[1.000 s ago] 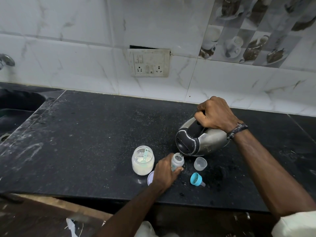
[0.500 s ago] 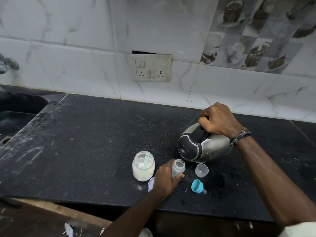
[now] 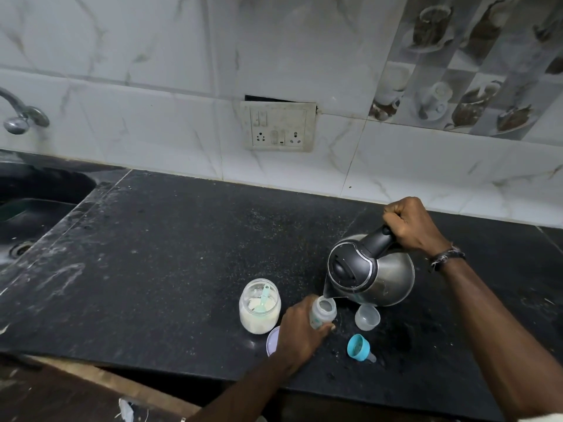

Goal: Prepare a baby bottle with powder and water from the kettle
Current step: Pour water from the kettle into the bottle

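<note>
While each hand (image 3: 300, 330) grips bottle (image 3: 323, 313) or kettle (image 3: 370, 271), jar (image 3: 259, 307), cap (image 3: 367, 316) crowd close.

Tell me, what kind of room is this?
Most likely a home kitchen. There is a dark stone counter, a sink with a tap at the left, and a tiled wall with teacup pictures.

Blk counter (image 3: 152, 254), marble wall tiles (image 3: 137, 56).

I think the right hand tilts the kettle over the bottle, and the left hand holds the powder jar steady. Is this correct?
Not quite. In the head view the left hand grips the bottle, not the powder jar, which stands untouched beside it. The right hand does tilt the kettle.
</note>
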Demonstrator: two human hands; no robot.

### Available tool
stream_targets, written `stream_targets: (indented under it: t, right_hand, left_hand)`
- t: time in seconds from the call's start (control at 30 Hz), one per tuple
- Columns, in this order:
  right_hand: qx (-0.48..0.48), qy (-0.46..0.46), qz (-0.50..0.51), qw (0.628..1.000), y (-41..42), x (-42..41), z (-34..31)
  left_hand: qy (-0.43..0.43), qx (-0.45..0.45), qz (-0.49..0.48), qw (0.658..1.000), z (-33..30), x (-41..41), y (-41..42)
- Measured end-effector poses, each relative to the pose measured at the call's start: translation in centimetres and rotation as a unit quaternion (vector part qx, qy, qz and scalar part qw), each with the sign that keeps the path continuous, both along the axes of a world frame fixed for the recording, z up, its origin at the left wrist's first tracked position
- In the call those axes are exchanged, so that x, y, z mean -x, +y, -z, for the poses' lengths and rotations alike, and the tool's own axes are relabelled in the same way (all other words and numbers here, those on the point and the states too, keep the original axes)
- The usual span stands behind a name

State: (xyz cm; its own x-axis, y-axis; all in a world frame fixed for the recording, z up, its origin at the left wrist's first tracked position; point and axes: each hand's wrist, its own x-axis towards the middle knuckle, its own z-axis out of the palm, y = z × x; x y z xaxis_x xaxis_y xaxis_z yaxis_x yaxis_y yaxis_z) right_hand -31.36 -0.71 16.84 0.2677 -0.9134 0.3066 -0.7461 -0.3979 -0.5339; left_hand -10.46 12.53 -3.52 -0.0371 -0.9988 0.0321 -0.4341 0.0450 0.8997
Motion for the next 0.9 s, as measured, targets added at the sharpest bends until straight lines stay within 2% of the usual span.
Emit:
stream_targets:
  t: [0.2, 0.47, 0.77, 0.9]
  right_hand:
    - [-0.009, -0.107, 0.099, 0.989, -2.4, 0.5, 0.1]
    - [-0.019, -0.231, 0.268, 0.935, -7.4, -2.6, 1.5]
    - [-0.075, -0.378, 0.336, 0.860, -11.1, -9.2, 4.1]
    - [-0.087, -0.400, 0.346, 0.844, -12.1, -11.3, 5.0]
  left_hand:
    - [-0.022, -0.001, -0.005, 1.000, -0.1, -0.1, 0.1]
    - [-0.040, 0.005, -0.004, 0.999, 0.2, -0.3, -0.2]
    - [-0.031, 0.022, -0.011, 0.999, 0.0, 0.0, -0.1]
    - [-0.028, 0.023, -0.015, 0.999, -0.2, 0.0, 0.0]
